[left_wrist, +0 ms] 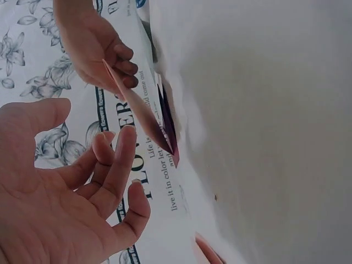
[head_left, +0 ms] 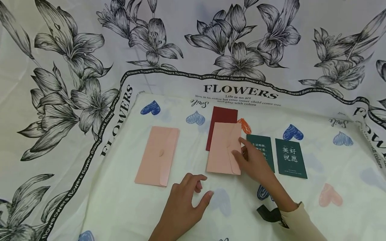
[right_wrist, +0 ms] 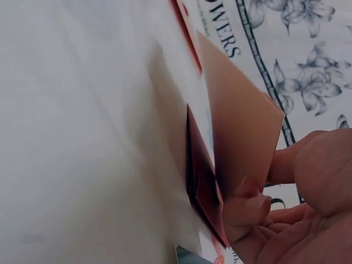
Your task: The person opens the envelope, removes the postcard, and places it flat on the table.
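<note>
A pink envelope (head_left: 221, 147) is pinched along its right edge by my right hand (head_left: 256, 164), thumb on the near face. In the right wrist view this envelope (right_wrist: 242, 115) is tilted up off the cloth, over a dark red paper piece (right_wrist: 203, 184). From the head, the dark red piece (head_left: 224, 114) shows behind the envelope's top; its lower part is hidden. My left hand (head_left: 185, 201) hovers in front of the envelope, fingers loosely bent and holding nothing. The left wrist view shows the left palm (left_wrist: 66, 203) turned up beside the envelope (left_wrist: 140, 113).
A second pink envelope (head_left: 156, 155) with a small flap tab lies to the left. Two dark green cards with white characters lie to the right, one (head_left: 291, 159) fully in view, the other (head_left: 260, 145) partly behind my right hand. A floral cloth (head_left: 169, 211) covers the surface.
</note>
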Demonstrator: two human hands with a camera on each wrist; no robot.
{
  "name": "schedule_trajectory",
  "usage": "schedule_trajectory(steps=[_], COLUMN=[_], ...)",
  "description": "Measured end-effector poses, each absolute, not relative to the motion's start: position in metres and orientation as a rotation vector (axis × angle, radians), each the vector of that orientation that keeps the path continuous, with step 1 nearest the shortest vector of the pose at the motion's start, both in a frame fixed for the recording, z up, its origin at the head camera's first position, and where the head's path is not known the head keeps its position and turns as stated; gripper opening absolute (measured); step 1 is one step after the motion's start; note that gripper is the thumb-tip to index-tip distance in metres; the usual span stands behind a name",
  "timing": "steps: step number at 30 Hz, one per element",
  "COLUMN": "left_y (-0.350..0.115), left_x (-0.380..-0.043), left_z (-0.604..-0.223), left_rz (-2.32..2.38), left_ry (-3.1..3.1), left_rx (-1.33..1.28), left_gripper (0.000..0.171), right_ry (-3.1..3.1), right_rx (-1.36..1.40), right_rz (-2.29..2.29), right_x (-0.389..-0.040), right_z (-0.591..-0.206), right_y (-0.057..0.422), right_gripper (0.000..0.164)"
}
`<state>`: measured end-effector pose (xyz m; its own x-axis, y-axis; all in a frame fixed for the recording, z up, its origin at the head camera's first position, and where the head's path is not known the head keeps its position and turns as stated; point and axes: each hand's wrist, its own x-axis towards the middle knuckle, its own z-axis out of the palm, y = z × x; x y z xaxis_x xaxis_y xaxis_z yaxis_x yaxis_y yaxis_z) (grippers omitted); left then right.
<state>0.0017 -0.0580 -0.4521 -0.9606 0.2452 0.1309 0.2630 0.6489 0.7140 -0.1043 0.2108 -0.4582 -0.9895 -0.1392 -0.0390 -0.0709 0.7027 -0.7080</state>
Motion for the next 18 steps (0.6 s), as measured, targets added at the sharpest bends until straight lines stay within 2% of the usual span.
schedule_trajectory(steps=[13, 18], left_y=[-0.057, -0.055], left_x=[0.001, 0.0], left_z=[-0.448, -0.448], left_rz=[-1.44, -1.535], left_ry=[-2.793, -2.783], left_rx=[-0.386, -0.372], left_gripper=[0.037, 0.045], right_ry=[2.76, 2.726], right_rx=[-0.199, -0.152], right_rz=[-1.335, -1.464], right_x=[-0.058, -0.034], right_z=[-0.445, -0.432], right_y=[0.214, 0.216], right_gripper=[0.066, 0.064])
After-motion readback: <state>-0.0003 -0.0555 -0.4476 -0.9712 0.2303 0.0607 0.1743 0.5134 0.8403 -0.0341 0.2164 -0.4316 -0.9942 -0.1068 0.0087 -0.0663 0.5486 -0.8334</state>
